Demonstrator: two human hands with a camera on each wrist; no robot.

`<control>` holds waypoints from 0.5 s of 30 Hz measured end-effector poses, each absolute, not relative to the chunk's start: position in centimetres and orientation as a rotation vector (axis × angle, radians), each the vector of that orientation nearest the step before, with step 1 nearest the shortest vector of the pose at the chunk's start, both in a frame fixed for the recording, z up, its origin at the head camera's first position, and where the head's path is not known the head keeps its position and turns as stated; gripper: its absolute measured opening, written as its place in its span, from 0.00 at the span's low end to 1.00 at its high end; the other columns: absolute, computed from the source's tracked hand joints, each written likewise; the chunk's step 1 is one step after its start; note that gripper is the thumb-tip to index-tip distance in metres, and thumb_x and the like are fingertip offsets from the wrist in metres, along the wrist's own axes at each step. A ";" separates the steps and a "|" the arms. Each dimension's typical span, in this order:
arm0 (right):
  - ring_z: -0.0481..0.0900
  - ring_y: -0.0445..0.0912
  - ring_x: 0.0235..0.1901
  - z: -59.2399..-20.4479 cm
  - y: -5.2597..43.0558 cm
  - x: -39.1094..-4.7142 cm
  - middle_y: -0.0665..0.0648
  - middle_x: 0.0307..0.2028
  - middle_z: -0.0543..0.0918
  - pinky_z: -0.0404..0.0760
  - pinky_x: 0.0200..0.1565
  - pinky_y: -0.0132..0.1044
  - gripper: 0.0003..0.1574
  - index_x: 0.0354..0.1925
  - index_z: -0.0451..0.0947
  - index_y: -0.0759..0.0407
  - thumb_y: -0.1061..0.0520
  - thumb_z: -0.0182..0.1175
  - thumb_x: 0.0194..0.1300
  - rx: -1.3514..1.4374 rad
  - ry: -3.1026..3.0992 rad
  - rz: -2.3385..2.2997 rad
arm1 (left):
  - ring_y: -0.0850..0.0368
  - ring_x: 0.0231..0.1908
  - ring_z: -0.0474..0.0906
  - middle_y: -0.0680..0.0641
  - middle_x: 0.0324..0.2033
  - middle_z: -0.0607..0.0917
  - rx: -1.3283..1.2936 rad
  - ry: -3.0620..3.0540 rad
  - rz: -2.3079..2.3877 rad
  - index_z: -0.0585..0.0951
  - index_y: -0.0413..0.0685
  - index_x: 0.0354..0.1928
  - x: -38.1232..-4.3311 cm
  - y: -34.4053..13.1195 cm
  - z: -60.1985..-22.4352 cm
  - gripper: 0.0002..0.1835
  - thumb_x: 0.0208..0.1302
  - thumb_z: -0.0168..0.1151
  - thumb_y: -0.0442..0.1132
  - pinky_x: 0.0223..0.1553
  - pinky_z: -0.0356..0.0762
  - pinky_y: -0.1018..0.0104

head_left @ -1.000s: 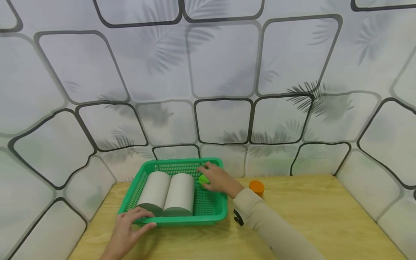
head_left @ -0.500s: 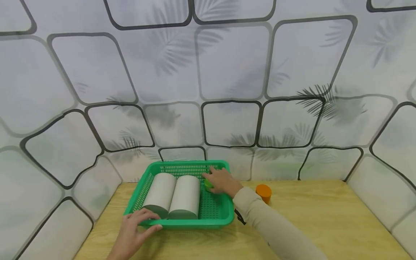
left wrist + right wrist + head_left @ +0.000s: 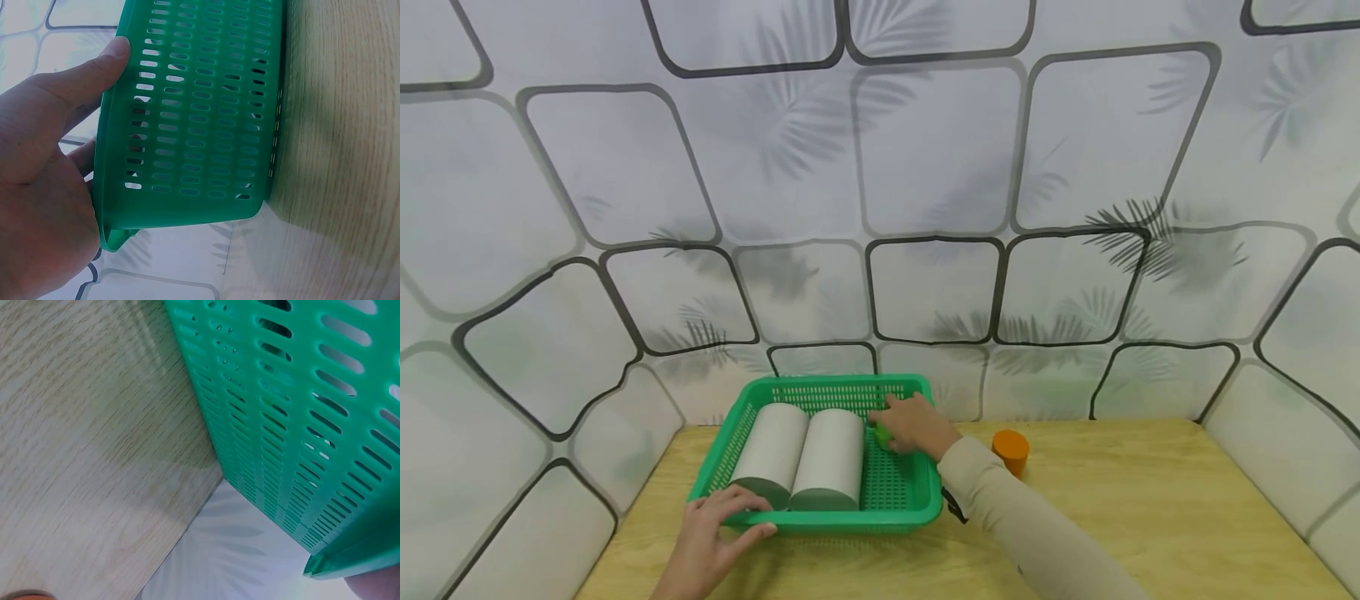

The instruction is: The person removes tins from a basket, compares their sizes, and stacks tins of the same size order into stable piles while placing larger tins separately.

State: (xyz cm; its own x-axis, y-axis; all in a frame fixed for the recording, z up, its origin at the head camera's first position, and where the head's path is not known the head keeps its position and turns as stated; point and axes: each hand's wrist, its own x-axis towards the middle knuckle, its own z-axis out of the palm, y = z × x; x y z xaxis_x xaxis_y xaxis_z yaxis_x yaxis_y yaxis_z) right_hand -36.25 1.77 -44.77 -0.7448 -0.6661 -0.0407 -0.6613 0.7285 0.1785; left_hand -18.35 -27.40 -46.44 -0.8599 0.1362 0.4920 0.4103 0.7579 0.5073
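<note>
A green plastic basket (image 3: 850,518) sits on the wooden table, holding two white rolls (image 3: 771,446) side by side in its left and middle part. At the front left corner, my left hand (image 3: 706,533) grips the rim. In the left wrist view its thumb (image 3: 116,49) lies on the outside of the basket wall (image 3: 206,119), with fingers behind the rim. My right hand (image 3: 913,425) reaches over the right rim and holds a small lime-green round thing (image 3: 883,438), mostly hidden under the fingers, beside the right roll. The right wrist view shows mainly the slotted basket side (image 3: 275,419).
An orange cylinder (image 3: 1011,450) stands on the table right of the basket, close to my right sleeve (image 3: 1000,500). Wooden tabletop (image 3: 1150,500) stretches to the right. A patterned wall covering (image 3: 925,292) rises behind the table and at both sides.
My right hand has sunk slightly into the basket with the lime-green thing, which shows less now. My left hand stays on the rim. The head view has shifted a little.
</note>
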 end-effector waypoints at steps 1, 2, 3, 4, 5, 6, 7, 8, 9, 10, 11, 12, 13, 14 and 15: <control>0.77 0.50 0.46 -44.8 1.8 -36.2 0.57 0.54 0.75 0.72 0.50 0.56 0.27 0.57 0.72 0.37 0.44 0.65 0.59 1.117 -2.895 -0.272 | 0.67 0.37 0.74 0.70 0.32 0.78 -0.413 -2.526 -0.874 0.81 0.72 0.32 -18.3 -27.4 -46.5 0.12 0.46 0.75 0.48 0.42 0.55 0.54; 0.77 0.50 0.46 -44.8 1.8 -36.2 0.56 0.54 0.75 0.72 0.50 0.57 0.27 0.56 0.72 0.36 0.45 0.65 0.59 1.122 -2.897 -0.266 | 0.67 0.37 0.74 0.70 0.32 0.78 -0.413 -2.527 -0.873 0.81 0.72 0.32 -18.3 -27.4 -46.5 0.12 0.46 0.75 0.49 0.42 0.55 0.54; 0.77 0.49 0.47 -44.8 1.9 -36.2 0.56 0.53 0.75 0.72 0.50 0.56 0.26 0.56 0.72 0.36 0.45 0.66 0.59 1.124 -2.898 -0.262 | 0.67 0.38 0.74 0.70 0.32 0.78 -0.415 -2.527 -0.874 0.81 0.72 0.32 -18.3 -27.3 -46.5 0.12 0.47 0.75 0.49 0.42 0.55 0.55; 0.76 0.50 0.48 -44.8 1.9 -36.2 0.56 0.54 0.76 0.72 0.50 0.57 0.26 0.56 0.73 0.36 0.45 0.66 0.59 1.125 -2.900 -0.249 | 0.67 0.38 0.74 0.70 0.32 0.78 -0.417 -2.527 -0.876 0.81 0.72 0.33 -18.3 -27.3 -46.6 0.12 0.47 0.75 0.48 0.41 0.55 0.55; 0.76 0.49 0.49 -44.9 2.0 -36.2 0.56 0.53 0.76 0.72 0.50 0.57 0.26 0.55 0.73 0.36 0.45 0.66 0.59 1.127 -2.899 -0.235 | 0.67 0.38 0.74 0.70 0.32 0.78 -0.421 -2.525 -0.878 0.81 0.71 0.33 -18.3 -27.3 -46.6 0.12 0.47 0.75 0.48 0.41 0.55 0.55; 0.75 0.50 0.50 -44.8 2.0 -36.3 0.56 0.53 0.76 0.72 0.50 0.57 0.25 0.55 0.73 0.36 0.45 0.66 0.58 1.127 -2.902 -0.209 | 0.67 0.38 0.74 0.70 0.32 0.78 -0.424 -2.522 -0.876 0.82 0.70 0.33 -18.3 -27.3 -46.6 0.12 0.47 0.75 0.48 0.41 0.55 0.55; 0.74 0.50 0.51 -44.8 2.1 -36.4 0.56 0.54 0.75 0.71 0.51 0.58 0.25 0.54 0.73 0.36 0.46 0.66 0.58 1.125 -2.905 -0.181 | 0.67 0.38 0.74 0.70 0.32 0.78 -0.426 -2.520 -0.874 0.82 0.70 0.33 -18.3 -27.3 -46.6 0.12 0.47 0.75 0.48 0.41 0.55 0.55; 0.74 0.50 0.52 -44.8 2.1 -36.4 0.56 0.55 0.75 0.71 0.51 0.58 0.25 0.54 0.74 0.36 0.46 0.66 0.58 1.123 -2.907 -0.151 | 0.67 0.38 0.74 0.70 0.32 0.78 -0.430 -2.516 -0.872 0.82 0.69 0.33 -18.4 -27.3 -46.6 0.12 0.47 0.75 0.48 0.41 0.55 0.56; 0.73 0.50 0.53 -44.7 2.1 -36.5 0.57 0.55 0.75 0.71 0.51 0.58 0.25 0.54 0.74 0.37 0.46 0.66 0.58 1.122 -2.906 -0.119 | 0.67 0.38 0.74 0.70 0.32 0.78 -0.434 -2.513 -0.873 0.82 0.69 0.33 -18.4 -27.3 -46.7 0.12 0.47 0.75 0.48 0.40 0.55 0.56; 0.73 0.50 0.53 -44.6 2.2 -36.5 0.57 0.56 0.74 0.72 0.50 0.57 0.24 0.54 0.74 0.37 0.47 0.66 0.58 1.124 -2.905 -0.087 | 0.66 0.38 0.74 0.69 0.32 0.78 -0.437 -2.509 -0.874 0.82 0.68 0.33 -18.4 -27.3 -46.7 0.11 0.47 0.75 0.48 0.40 0.54 0.56; 0.74 0.50 0.50 -44.5 2.2 -36.5 0.57 0.56 0.73 0.73 0.47 0.55 0.24 0.54 0.74 0.38 0.47 0.66 0.58 1.129 -2.905 -0.053 | 0.66 0.38 0.74 0.69 0.32 0.78 -0.441 -2.505 -0.871 0.82 0.67 0.33 -18.5 -27.3 -46.7 0.11 0.47 0.75 0.48 0.40 0.55 0.56; 0.75 0.49 0.47 -44.5 2.2 -36.5 0.57 0.56 0.72 0.75 0.45 0.52 0.24 0.54 0.74 0.38 0.48 0.66 0.59 1.136 -2.905 -0.031 | 0.66 0.38 0.74 0.69 0.32 0.78 -0.444 -2.501 -0.867 0.82 0.67 0.33 -18.5 -27.4 -46.7 0.11 0.47 0.75 0.48 0.40 0.55 0.56; 0.76 0.48 0.43 -44.4 2.3 -36.4 0.57 0.55 0.72 0.76 0.42 0.48 0.24 0.54 0.74 0.38 0.48 0.65 0.59 1.143 -2.903 -0.011 | 0.66 0.38 0.74 0.69 0.32 0.78 -0.447 -2.498 -0.865 0.82 0.67 0.33 -18.5 -27.4 -46.7 0.11 0.47 0.75 0.49 0.40 0.55 0.56; 0.76 0.47 0.39 -44.3 2.3 -36.3 0.56 0.54 0.71 0.76 0.37 0.44 0.24 0.55 0.74 0.38 0.49 0.65 0.60 1.152 -2.900 0.010 | 0.66 0.38 0.75 0.69 0.32 0.78 -0.452 -2.495 -0.865 0.82 0.66 0.33 -18.5 -27.5 -46.7 0.11 0.47 0.75 0.49 0.40 0.55 0.56; 0.75 0.46 0.35 -44.3 2.3 -36.2 0.56 0.53 0.70 0.76 0.34 0.41 0.24 0.55 0.74 0.38 0.50 0.65 0.60 1.162 -2.894 0.031 | 0.66 0.38 0.75 0.69 0.32 0.78 -0.455 -2.492 -0.864 0.83 0.66 0.33 -18.5 -27.5 -46.8 0.11 0.47 0.75 0.49 0.40 0.55 0.56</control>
